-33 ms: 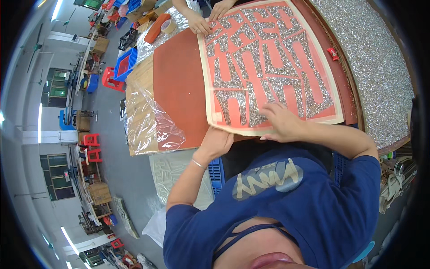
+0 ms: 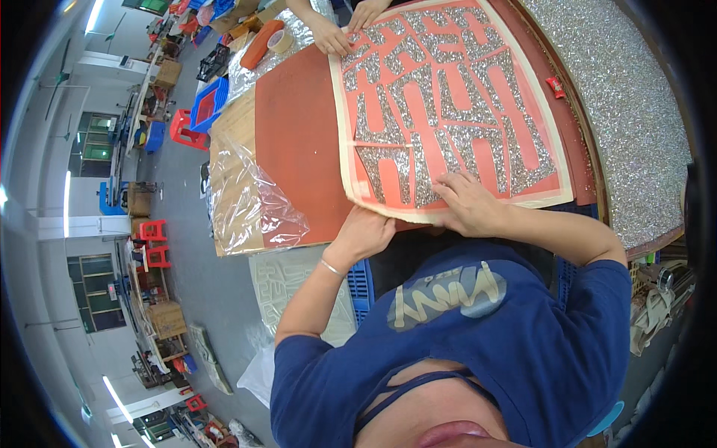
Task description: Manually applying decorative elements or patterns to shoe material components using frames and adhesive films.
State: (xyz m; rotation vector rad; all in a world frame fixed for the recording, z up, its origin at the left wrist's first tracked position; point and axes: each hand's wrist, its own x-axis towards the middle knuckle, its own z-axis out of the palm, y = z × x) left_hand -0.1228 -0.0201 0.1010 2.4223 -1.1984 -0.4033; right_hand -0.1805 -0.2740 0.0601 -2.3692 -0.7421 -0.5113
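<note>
Left hand (image 2: 367, 233) grips sheet (image 2: 448, 112) edge (near side); right hand (image 2: 470, 205) flat atop.

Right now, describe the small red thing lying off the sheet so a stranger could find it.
Start at the big cream-edged sheet of red and glitter shapes on the brown table. Past its far right edge lies a small red clip-like piece. It is the only loose object there, beside the silver glitter surface.

Crumpled clear plastic bag (image 2: 258, 201), orange tape roll (image 2: 280, 41), red stools (image 2: 153, 243), blue crate (image 2: 209, 104)
</note>
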